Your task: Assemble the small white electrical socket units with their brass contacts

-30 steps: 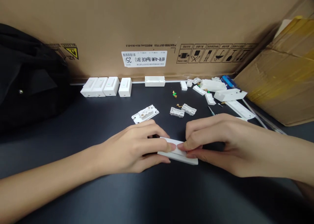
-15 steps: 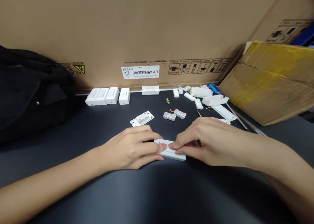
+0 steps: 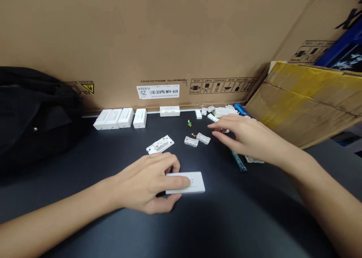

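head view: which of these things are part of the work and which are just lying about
Part of the work: left hand on white switch plate; right hand nearest loose white switch parts.
Lying about: row of white switches; black bag; cardboard carton.

The wall switch plate (image 3: pixel 185 183) in front of you is smooth white plastic with a faint gloss, and the opened switch base (image 3: pixel 160 144) beside it looks like the same moulded plastic. Your surface (image 3: pixel 240 220) is dark and mostly matt, with a soft sheen. Behind it stands plain brown cardboard (image 3: pixel 113 43), dull and matt, carrying a smooth paper label (image 3: pixel 157 91). The cardboard box (image 3: pixel 302 103) on your right has shiny yellow patches. The bag (image 3: pixel 34 115) on your left is black cloth with a small metal stud (image 3: pixel 35 129). The tiny contacts (image 3: pixel 194 135) look like brass.
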Tool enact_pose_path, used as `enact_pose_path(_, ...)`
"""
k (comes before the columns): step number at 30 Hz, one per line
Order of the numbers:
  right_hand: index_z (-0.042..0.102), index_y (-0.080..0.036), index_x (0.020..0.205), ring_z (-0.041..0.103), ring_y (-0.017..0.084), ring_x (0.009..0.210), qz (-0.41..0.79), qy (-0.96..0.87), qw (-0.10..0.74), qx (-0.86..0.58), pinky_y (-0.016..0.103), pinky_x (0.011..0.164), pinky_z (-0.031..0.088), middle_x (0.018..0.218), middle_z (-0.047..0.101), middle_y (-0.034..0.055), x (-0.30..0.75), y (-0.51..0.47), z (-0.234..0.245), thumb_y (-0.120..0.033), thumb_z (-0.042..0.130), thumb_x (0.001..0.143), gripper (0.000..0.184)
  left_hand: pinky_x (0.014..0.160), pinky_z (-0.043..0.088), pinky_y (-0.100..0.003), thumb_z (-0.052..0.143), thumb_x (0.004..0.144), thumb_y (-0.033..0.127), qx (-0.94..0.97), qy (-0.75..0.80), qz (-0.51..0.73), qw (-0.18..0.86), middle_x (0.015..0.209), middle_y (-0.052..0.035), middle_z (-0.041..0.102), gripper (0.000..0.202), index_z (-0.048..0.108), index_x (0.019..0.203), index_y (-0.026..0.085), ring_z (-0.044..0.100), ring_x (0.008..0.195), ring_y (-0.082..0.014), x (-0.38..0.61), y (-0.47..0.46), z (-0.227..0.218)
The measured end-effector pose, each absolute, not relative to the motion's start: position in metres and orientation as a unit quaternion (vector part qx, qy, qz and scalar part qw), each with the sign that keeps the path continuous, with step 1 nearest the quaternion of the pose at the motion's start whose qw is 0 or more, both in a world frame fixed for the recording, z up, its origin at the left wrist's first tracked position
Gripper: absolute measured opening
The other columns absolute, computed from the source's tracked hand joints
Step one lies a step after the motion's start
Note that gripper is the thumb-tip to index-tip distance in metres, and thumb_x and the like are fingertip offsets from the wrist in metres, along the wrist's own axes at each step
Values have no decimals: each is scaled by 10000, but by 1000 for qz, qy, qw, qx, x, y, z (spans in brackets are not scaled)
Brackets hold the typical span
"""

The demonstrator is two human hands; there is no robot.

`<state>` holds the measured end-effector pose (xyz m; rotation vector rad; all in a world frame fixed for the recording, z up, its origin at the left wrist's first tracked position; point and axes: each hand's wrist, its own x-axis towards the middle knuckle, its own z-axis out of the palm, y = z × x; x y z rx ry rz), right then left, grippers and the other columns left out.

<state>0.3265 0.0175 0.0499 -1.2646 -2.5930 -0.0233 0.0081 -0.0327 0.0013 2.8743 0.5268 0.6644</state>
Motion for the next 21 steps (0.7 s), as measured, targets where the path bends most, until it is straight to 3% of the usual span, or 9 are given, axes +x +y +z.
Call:
enact_pose_path(2, 780, -129, 1283, 728, 337, 1127, -15, -890, 133, -437, 484, 977, 557, 1193, 795, 184, 327, 26, 39, -326, 478, 1088, 410, 650, 492, -268, 603, 992, 269, 960, 172, 210, 65, 961, -25, 605, 359, 685, 1337, 319, 573, 743, -164, 9, -33, 2)
enact_pose_path(4, 756, -128, 1347, 704, 336, 1174, -2, -896, 125, -425, 507, 1034, 545, 1247, 777, 186, 320, 29, 30, -317, 461, 1099, 429, 657, 488, -262, 603, 1001, 274, 960, 174, 209, 62, 952, -21, 592, 404, 656, 1400, 313, 579, 750, -162, 9, -32, 1)
enact_pose_path(11, 788, -142, 1256, 719, 303, 1106, 25, -908, 90, -409, 467, 986, 545, 1191, 787, 150, 301, 23, 24, -227, 464, 1075, 381, 627, 475, -281, 617, 968, 316, 952, 190, 232, 58, 887, -17, 632, 224, 654, 1162, 210, 591, 708, -169, 8, -32, -2)
enact_pose_path(17, 787, -147, 1214, 732, 315, 1101, 19, -896, 95, -433, 470, 985, 545, 1195, 800, 155, 310, 32, 30, -311, 518, 1070, 347, 711, 537, -306, 641, 835, 311, 947, 217, 217, 93, 956, -23, 697, 344, 545, 1154, 224, 680, 795, -201, 9, -32, -4)
enact_pose_path(21, 769, -112, 1284, 719, 317, 1141, 9, -891, 105, -443, 457, 1019, 533, 1228, 791, 186, 300, 55, 30, -251, 482, 1062, 389, 693, 539, -328, 622, 796, 314, 948, 223, 200, 104, 930, -13, 670, 351, 506, 1118, 233, 647, 748, -204, 9, -33, -2)
